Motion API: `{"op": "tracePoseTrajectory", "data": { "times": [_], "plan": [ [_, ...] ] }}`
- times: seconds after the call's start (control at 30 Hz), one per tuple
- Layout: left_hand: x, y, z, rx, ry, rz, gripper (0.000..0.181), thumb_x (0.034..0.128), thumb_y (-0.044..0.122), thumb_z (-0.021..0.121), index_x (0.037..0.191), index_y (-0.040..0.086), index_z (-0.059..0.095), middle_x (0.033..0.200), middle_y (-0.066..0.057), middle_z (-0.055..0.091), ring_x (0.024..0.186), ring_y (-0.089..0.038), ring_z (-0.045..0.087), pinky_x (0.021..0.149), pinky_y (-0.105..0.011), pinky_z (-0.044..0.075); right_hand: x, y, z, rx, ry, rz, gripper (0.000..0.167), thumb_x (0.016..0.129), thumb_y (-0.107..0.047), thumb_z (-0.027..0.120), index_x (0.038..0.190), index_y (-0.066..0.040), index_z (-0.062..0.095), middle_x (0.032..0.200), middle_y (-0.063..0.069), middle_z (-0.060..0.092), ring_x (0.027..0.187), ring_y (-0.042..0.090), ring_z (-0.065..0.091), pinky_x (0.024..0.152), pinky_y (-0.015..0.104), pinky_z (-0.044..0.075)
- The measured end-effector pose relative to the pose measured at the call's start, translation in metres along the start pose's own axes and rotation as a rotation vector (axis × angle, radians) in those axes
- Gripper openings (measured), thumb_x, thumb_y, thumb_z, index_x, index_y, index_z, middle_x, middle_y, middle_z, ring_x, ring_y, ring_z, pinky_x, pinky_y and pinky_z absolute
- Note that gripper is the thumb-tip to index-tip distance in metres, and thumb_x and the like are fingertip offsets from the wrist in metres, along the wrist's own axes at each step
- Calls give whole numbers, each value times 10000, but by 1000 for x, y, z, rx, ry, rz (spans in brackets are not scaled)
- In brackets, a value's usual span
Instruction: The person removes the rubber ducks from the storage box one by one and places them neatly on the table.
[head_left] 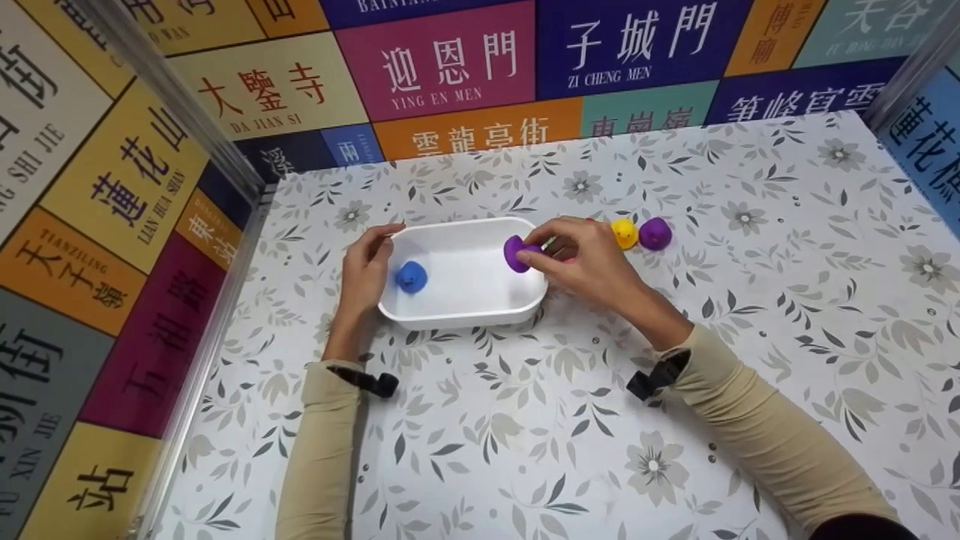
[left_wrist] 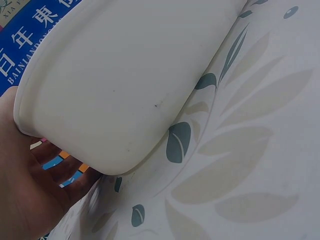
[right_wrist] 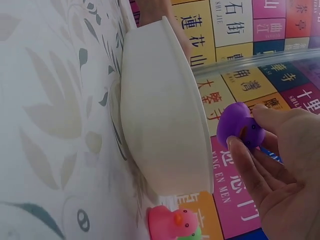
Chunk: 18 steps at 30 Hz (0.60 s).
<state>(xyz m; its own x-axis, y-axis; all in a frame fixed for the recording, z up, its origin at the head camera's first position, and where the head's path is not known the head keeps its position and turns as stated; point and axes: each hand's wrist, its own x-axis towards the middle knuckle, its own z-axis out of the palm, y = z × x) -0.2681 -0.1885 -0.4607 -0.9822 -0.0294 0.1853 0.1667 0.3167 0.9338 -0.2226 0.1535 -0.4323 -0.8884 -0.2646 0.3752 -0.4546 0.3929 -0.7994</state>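
Note:
A white tub (head_left: 465, 311) stands on the table, with a blue rubber duck (head_left: 411, 277) inside at its left end. My left hand (head_left: 365, 259) holds the tub's left end; the left wrist view shows fingers (left_wrist: 65, 167) against the outer wall, while the thumb is partly hidden by the rim. Between thumb and fingers, my right hand (head_left: 589, 259) pinches a purple rubber duck (right_wrist: 240, 125) over the tub's right end. That duck is tilted and clear of the tub wall in the right wrist view.
Right of the tub, a yellow duck (head_left: 624, 233) and a second purple duck (head_left: 655, 234) sit side by side. A pink duck (right_wrist: 172, 222) and part of a green one (right_wrist: 192, 234) are near the tub. Panels with lettering (head_left: 442, 67) border the flower-patterned table (head_left: 525, 420).

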Motion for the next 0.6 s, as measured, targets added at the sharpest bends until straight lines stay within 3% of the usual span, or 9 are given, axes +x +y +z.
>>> {"op": "tracePoseTrajectory", "data": {
  "times": [0.2,0.43,0.6],
  "plan": [
    [0,0,1,-5,2,3,325,1078,7,525,1345,-44,704,1394,-219,706,1281,-350,630,1122,-379,430,-7,4,-16,-27,25,15,249,945,-303,862,1088,-106,815,1053,33,809,850,159,769,775,198,610],
    [14,-34,-1,35,6,45,306,1083,87,560,1321,82,753,1350,-104,746,1211,-234,658,1074,-322,452,-15,8,-35,-78,49,52,295,949,-368,852,1099,-117,812,998,7,812,822,104,759,760,184,600],
    [13,-34,-1,63,10,38,315,1082,100,553,1325,108,754,1337,-83,750,1158,-187,650,1037,-296,460,-20,14,-44,-106,82,66,281,947,-372,854,1067,-120,820,936,9,812,766,67,748,710,164,580]
  ]
}}
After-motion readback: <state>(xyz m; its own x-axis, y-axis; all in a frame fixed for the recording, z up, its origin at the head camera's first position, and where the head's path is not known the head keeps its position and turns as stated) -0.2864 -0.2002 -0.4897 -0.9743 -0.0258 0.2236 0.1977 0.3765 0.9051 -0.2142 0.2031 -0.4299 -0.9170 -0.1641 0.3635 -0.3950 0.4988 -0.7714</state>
